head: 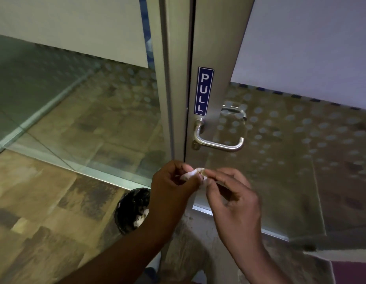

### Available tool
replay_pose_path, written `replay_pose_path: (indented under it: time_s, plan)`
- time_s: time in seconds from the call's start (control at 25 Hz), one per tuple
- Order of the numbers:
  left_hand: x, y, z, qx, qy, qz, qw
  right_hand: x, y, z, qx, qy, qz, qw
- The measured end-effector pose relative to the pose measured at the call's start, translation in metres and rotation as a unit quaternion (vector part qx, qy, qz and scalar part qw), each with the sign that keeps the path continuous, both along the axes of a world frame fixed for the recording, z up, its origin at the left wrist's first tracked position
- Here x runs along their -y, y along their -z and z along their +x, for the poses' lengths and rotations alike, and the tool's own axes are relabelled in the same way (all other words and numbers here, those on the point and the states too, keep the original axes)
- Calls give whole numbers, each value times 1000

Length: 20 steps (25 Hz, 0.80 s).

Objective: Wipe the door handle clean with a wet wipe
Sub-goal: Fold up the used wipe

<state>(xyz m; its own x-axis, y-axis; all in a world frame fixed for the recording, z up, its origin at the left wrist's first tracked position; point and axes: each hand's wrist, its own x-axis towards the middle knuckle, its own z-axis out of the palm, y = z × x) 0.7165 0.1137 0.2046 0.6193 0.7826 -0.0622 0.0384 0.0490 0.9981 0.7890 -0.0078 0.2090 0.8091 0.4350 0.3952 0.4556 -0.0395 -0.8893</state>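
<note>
A brushed-steel lever door handle [216,142] sticks out from the grey metal door frame [216,58], just below a blue PULL sticker [203,91]. A keyhole [195,145] sits at the handle's left end. Below the handle, both hands meet on a small bunched white wet wipe [189,174]. My left hand [173,187] pinches it from the left, and my right hand [231,193] pinches it from the right with thumb and fingertips. The wipe hangs well under the handle and touches neither handle nor door.
The door has a frosted glass panel with a dotted pattern [290,130]. A fixed glass pane [85,103] stands left of the frame. On the wood-pattern floor by the frame's foot sits a black-lined bin [133,210] holding white scraps.
</note>
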Motion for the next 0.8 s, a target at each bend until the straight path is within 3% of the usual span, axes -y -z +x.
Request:
replay_pose_path:
  time_s: [0.16, 0.36, 0.44, 0.52, 0.68, 0.8]
  plan:
    - [6, 5, -23, 64, -9, -215, 975, -9, 16, -16, -38, -52, -9, 998]
    - [-1, 10, -58, 99, -61, -315, 942, -30, 32, -40, -120, -122, 8, 985]
    - [-14, 18, -72, 83, -115, -301, 943, -47, 32, -47, -137, -143, -8, 980]
    - [-29, 26, -88, 54, -141, -226, 962, -66, 33, -52, -142, -195, -34, 970]
    - [-62, 39, -115, 33, -124, -102, 986, -111, 41, -64, -172, -203, -84, 960]
    - [-93, 44, -136, 37, -94, -96, 990, -142, 46, -71, -113, -180, -91, 973]
